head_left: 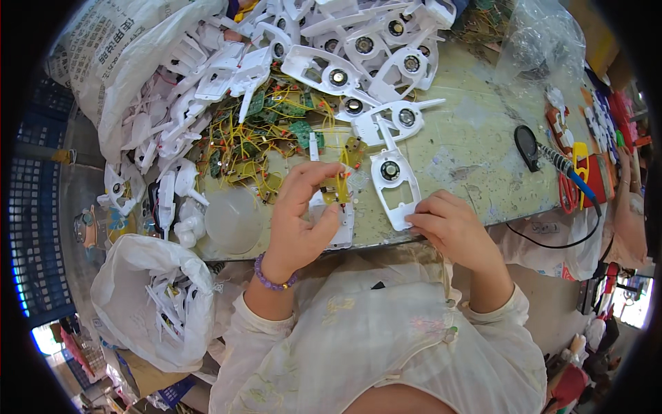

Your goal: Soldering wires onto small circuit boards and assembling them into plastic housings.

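Note:
My left hand (301,217) has thumb and forefinger closed around a small yellowish circuit board (336,194) with yellow wires. Beneath it, another white plastic shell (343,237) lies at the table's front edge, partly covered by the hand. My right hand (452,230) pinches the lower corner of a white plastic housing (392,186), which has a narrow handle, a cut-out and a round, black-ringed metal piece. This housing lies nearly flat, its handle pointing away from me. Just beyond its handle rests a similar housing (396,123).
Many white housings (363,45) are piled at the back, beside tangled green boards with yellow wires (258,131). A soldering iron (569,172) and red-handled scissors (568,193) lie right. A translucent round container (234,219) stands left, above an open white sack (110,303).

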